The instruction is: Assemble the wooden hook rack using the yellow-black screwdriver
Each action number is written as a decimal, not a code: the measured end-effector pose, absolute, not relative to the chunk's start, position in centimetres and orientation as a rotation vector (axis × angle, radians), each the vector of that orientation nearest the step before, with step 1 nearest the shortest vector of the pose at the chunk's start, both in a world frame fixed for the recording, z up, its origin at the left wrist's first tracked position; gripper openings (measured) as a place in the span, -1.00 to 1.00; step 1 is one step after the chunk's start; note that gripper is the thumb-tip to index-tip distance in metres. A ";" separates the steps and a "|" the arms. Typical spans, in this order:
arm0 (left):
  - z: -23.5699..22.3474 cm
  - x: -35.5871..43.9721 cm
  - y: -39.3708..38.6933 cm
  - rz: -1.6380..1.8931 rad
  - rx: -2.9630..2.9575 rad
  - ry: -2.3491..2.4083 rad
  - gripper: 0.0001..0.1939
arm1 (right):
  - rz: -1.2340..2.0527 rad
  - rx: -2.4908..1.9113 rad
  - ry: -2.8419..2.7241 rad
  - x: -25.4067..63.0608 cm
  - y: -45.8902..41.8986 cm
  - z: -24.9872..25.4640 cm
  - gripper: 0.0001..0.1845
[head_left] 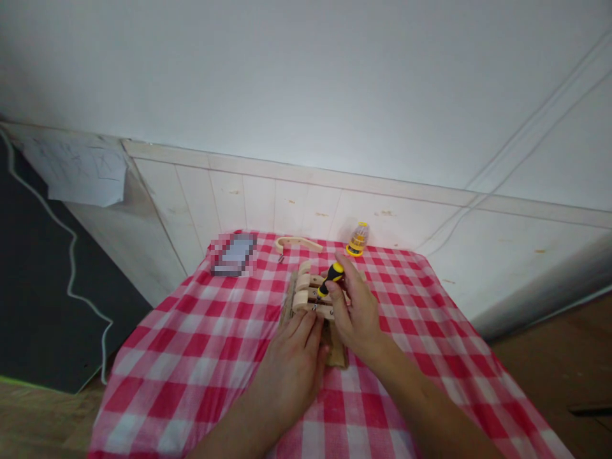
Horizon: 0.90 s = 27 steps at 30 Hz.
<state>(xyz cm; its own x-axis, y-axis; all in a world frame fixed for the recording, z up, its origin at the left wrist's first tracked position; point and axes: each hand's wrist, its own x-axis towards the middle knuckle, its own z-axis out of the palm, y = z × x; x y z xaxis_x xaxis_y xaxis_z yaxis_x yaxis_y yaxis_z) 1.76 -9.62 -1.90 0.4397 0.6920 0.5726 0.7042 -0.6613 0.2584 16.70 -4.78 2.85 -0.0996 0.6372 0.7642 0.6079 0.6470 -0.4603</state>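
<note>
The screwdriver [332, 276], with its yellow-and-black handle, is gripped between the thumb and fingers of the right hand [357, 313]. It is held at a tilt, with its shaft directed down at the nearest of the curved wooden hooks [301, 299]; whether a screw is engaged by the tip cannot be told. The hooks are set in a row on a wooden board [337, 357], at the middle of the table. The left hand [295, 358] is laid against the near side of the nearest hook, with its fingers held close together; whether anything is pinched by them cannot be told. The table is covered by a red-and-white checkered cloth [191, 338]. Farther back, a separate wooden hook [300, 241] is placed, with small screws [281, 259] just beside it. A yellow-and-clear container [357, 240] is stood upright near the wall [306, 207].
</note>
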 end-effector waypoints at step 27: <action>-2.4 1.6 -9.5 -1.014 -2.611 -1.254 -0.61 | 0.109 -1.079 -1.797 17.0 -4.8 3.2 -0.48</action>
